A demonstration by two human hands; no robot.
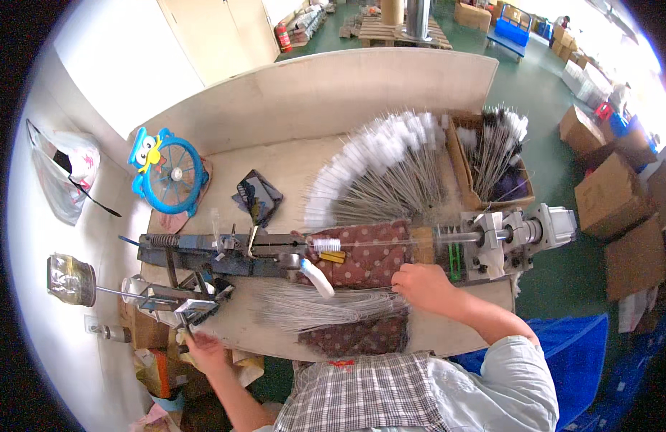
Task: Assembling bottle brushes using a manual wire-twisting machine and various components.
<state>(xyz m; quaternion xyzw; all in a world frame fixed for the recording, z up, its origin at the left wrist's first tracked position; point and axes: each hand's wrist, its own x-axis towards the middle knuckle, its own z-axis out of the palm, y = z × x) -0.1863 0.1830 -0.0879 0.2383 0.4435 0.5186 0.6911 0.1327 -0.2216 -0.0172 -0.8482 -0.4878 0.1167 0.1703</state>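
Observation:
At the lower left, my left hand point(205, 351) is closed round the end of a metal lever point(184, 322) on the bench machine. The fingers of my right hand point(423, 288) are pinched at the right end of a bundle of thin doubled wires point(325, 306), apparently on a wire; the fingertips are partly hidden. Above the bundle, a small white-bristled brush point(326, 245) lies in line between the machine's left clamp rail point(203, 248) and the spindle point(462, 237) on the right. Beneath it are a yellow piece point(333, 256) and a dotted brown cloth point(376, 266).
Many white-bristled wire brushes point(390, 173) lie fanned out behind. A cardboard box point(459, 162) at their right holds more. A blue toy-shaped fan point(171, 173) and dark folded packets point(258, 196) stand at left. A white-tipped curved arm point(316, 277) juts over the wires.

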